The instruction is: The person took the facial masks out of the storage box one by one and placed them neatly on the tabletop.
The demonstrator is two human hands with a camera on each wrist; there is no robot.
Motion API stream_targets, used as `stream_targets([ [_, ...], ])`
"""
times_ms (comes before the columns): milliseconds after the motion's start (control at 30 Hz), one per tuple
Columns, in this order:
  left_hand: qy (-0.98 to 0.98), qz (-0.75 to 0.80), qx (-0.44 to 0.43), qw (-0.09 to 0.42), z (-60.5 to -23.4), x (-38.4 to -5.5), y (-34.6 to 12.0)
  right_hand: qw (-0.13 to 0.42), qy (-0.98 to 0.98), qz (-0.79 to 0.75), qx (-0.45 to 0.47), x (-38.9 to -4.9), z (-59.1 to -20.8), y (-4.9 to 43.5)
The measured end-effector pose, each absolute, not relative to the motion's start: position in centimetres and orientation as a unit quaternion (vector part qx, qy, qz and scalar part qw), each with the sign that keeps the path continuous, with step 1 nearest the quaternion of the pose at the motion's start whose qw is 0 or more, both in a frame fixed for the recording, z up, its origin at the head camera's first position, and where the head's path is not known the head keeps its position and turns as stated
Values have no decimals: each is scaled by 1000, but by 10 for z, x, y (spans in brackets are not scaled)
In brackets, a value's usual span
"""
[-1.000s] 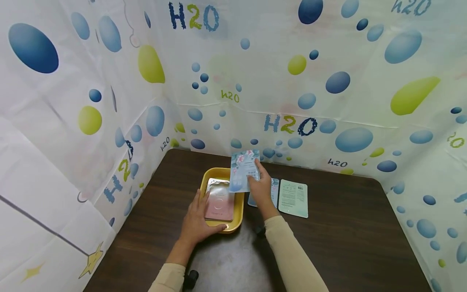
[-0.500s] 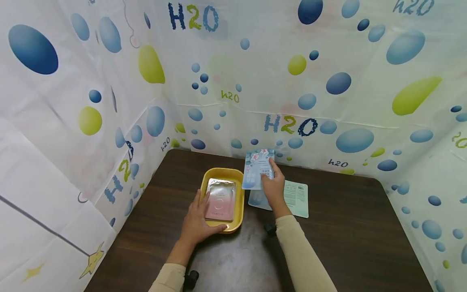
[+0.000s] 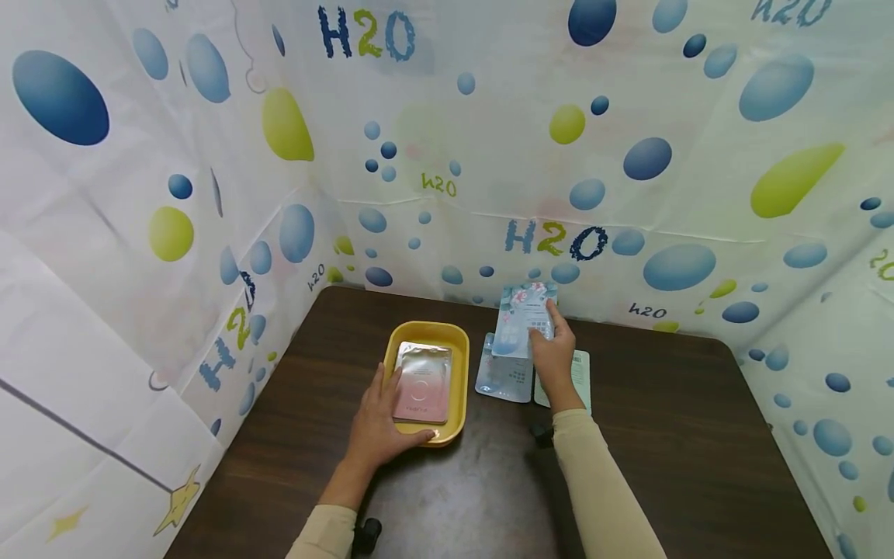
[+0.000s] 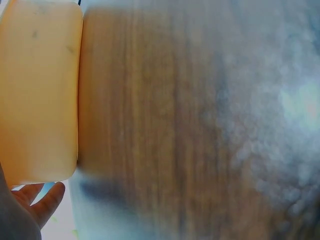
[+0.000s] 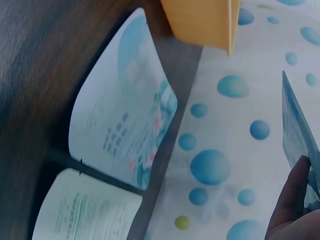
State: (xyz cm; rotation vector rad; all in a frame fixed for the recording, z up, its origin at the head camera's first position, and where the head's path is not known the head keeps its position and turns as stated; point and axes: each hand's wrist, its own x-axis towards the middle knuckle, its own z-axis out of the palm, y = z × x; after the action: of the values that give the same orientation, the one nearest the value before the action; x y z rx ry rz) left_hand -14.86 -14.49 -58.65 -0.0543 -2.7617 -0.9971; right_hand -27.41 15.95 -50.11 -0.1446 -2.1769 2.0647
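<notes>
My right hand [image 3: 556,359] pinches a blue floral face mask packet [image 3: 520,320] between thumb and fingers, raised at the far side of the table. Below it a similar blue packet [image 3: 503,382] lies flat, partly covered in the head view. Beside that, a pale green packet [image 3: 583,380] is mostly behind the right hand; the right wrist view shows its printed text. My left hand [image 3: 377,425] rests against the left side of a yellow tray [image 3: 457,341], fingers spread and thumb along the near rim. A pink and silver packet [image 3: 422,388] lies inside the tray.
The dark wooden table [image 3: 670,435] carries all of these. A white curtain [image 3: 489,155] with blue and green spots stands right behind its far edge and along the sides.
My right hand has carried the blue floral packet rightward, from over the tray to above the packets on the table. The left hand and tray have stayed in place.
</notes>
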Motion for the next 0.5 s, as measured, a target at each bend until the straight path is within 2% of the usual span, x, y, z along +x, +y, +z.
stream_targets([
  [500,-935,-341,-16,99,-584,-147,-145,91,-735,668,-72,-277,-495,192],
])
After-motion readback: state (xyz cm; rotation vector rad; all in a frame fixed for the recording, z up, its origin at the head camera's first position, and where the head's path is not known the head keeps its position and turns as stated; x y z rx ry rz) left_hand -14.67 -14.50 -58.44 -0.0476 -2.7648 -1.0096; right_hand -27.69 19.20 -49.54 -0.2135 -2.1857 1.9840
